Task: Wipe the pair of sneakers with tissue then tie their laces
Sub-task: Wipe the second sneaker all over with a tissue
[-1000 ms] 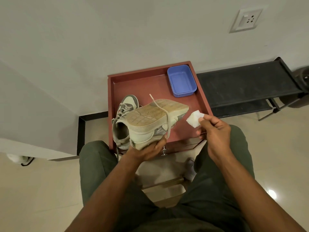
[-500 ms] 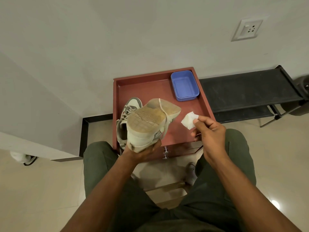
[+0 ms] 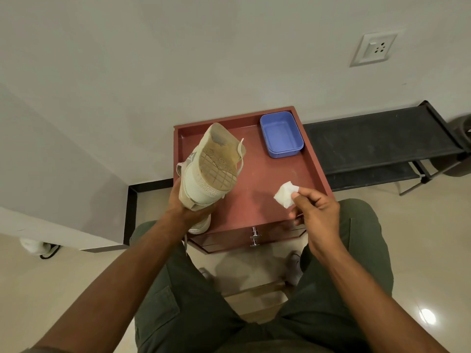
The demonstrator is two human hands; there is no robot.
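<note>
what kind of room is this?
Likely a home entryway or hallway, though that is a guess: a low black shoe rack against the wall, a small red-brown cabinet with a drawer, a wall socket, and a glossy tiled floor.

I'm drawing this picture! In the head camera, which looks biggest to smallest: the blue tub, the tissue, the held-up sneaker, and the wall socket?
1. Held-up sneaker, gripped by the left hand.
2. Blue tub.
3. Wall socket.
4. Tissue, pinched by the right hand.
The sneaker is nearer the camera than the tub, so it may look extra big.

Sneaker (image 3: 212,166) sole rubber, scuffed; tissue (image 3: 285,194) soft paper; tub (image 3: 281,134) smooth plastic.
</note>
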